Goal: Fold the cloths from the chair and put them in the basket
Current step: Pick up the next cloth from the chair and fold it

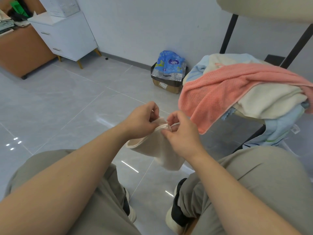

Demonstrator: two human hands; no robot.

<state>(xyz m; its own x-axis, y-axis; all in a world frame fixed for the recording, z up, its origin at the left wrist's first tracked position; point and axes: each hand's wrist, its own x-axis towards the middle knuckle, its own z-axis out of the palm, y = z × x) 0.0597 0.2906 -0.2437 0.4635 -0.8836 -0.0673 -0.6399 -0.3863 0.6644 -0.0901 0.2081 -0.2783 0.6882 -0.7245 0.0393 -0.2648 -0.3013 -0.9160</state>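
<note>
Left hand (140,121) and right hand (183,133) meet close together in the head view, each pinching the gathered top edge of a cream cloth (162,153) between thumb and fingertips. It is held in the air above the floor (67,99), just beside the chair (227,34) heaped with a pink cloth (220,89) and others. The cream cloth's long axis seems to run from the pinched edge down and toward the person, free end hanging. If either pinch slackens, the edges would likely part and it could drop to the floor; no basket is in view.
</note>
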